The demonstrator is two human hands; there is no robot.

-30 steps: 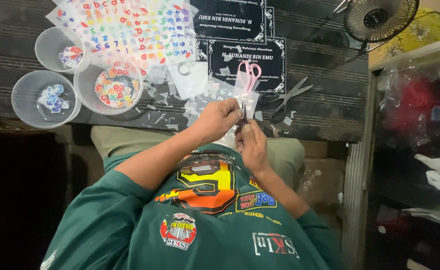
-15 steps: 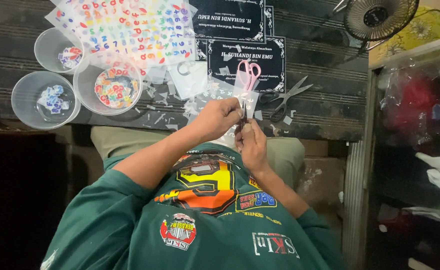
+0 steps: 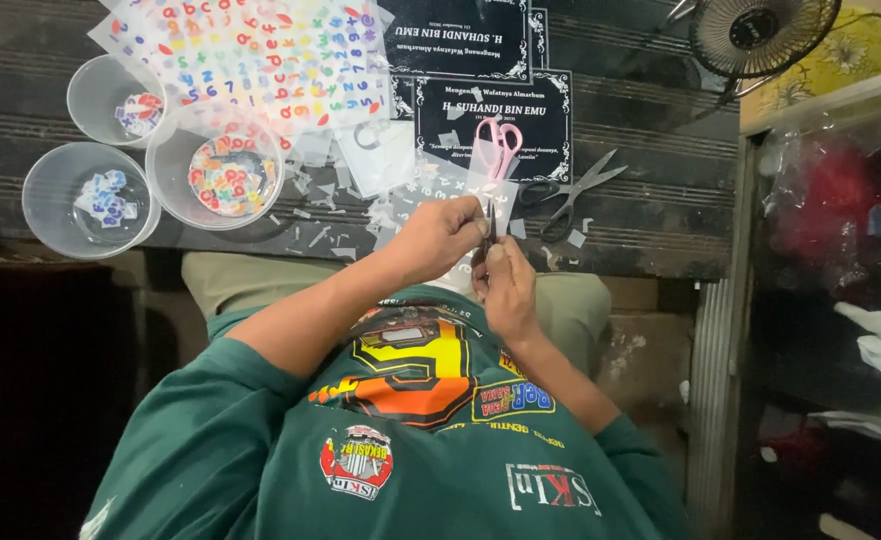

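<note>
Seen from above with the view turned around, the left hand [image 3: 439, 240] is curled closed, pinching a thin dark tool [image 3: 490, 218] that looks like tweezers, though I cannot tell for sure. The right hand [image 3: 508, 290] is closed just beside it, its thumb touching the tool's lower end; whatever it holds is too small to see. Both hands hover at the near edge of the dark counter [image 3: 641, 215], by pink-handled scissors [image 3: 501, 140], grey scissors [image 3: 566, 195], a sheet of coloured letter stickers [image 3: 251, 55] and 3 clear plastic tubs [image 3: 86, 200].

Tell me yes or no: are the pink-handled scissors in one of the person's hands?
No: the pink-handled scissors lie on the dark table beyond the hands, which pinch a small dark tool between them.
</note>
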